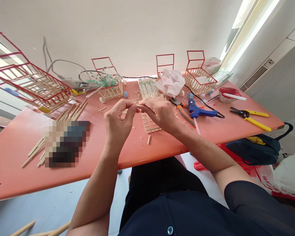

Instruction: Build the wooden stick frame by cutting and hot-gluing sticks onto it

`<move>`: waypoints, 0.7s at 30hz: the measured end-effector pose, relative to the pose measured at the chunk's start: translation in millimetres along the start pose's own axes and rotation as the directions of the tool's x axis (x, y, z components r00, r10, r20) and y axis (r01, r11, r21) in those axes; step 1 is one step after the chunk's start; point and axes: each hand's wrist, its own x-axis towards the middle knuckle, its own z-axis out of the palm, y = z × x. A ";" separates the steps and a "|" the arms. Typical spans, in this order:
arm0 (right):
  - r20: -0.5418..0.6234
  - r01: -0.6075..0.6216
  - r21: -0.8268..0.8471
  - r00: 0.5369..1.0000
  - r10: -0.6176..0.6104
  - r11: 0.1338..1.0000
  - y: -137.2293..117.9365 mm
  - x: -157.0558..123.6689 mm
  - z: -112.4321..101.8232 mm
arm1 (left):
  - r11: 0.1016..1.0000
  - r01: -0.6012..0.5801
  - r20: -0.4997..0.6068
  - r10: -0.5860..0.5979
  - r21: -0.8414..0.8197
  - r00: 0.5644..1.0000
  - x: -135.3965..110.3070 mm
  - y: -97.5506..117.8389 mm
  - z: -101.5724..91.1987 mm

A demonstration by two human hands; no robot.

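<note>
My left hand (120, 123) and my right hand (158, 113) meet over the middle of the table, fingertips pinched together. Whatever sits between the fingertips is too small and too covered to make out. Below and behind them lies a flat lattice of pale wooden sticks (148, 124), partly hidden by my right hand. A short cut stick (149, 140) rests in front of the lattice, with crumbs of wood scattered around. Just behind my hands is a clear wrapped bundle (147, 87).
Red-edged stick carts (201, 80) stand along the back, a larger one (31, 82) at the left. To the right lie orange-handled pliers (184, 113), a blue glue gun (199, 110), a red-lined cup (228, 95) and yellow-handled wire strippers (252, 118). Loose sticks (36, 149) lie left.
</note>
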 end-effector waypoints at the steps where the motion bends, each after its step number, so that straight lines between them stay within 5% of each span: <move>1: 0.002 0.003 0.000 1.000 -0.003 1.000 0.1 -0.1 0.3 | 1.000 0.001 0.010 -0.001 0.001 1.000 0.6 0.1 -0.9; 21: 0.031 -0.017 0.002 0.999 0.017 1.000 -2.4 0.8 -1.2 | 0.999 0.039 0.060 -0.039 0.003 0.997 3.9 2.5 -3.0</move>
